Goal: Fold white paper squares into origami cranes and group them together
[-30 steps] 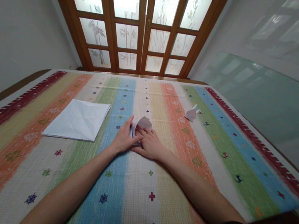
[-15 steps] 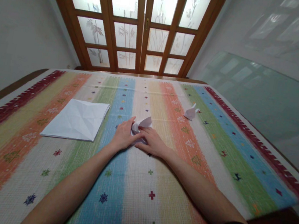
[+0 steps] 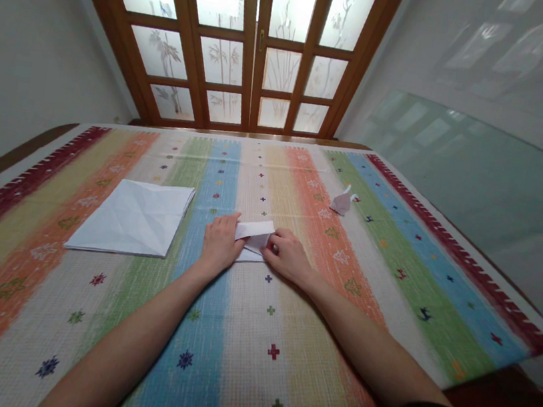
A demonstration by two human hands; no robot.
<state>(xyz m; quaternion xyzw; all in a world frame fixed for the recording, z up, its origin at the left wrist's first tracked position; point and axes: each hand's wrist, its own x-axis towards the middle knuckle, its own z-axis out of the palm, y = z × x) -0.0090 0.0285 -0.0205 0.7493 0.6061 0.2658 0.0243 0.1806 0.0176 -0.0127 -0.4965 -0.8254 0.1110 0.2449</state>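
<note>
A small folded sheet of white paper (image 3: 256,232) lies at the middle of the table, with an upper flap raised. My left hand (image 3: 222,240) grips its left side, the thumb reaching over the front of the flap. On the right side, my right hand (image 3: 287,253) pinches the paper's edge with curled fingers. Parts of both edges are hidden behind my fingers. To the left of my hands lies a flat stack of white paper sheets (image 3: 133,218), creased on top. Farther off on the right stands a small folded paper figure (image 3: 341,201) with pointed tips.
A striped tablecloth (image 3: 229,359) with small printed motifs covers the table. Beyond the far edge are wooden doors (image 3: 251,79) with frosted panes. Pale walls rise on both sides, and a greenish glass panel (image 3: 458,169) is at the right.
The paper's curled flap has become a straighter, wider band. My right hand has moved from on top of the paper to its right edge. The view has shifted slightly.
</note>
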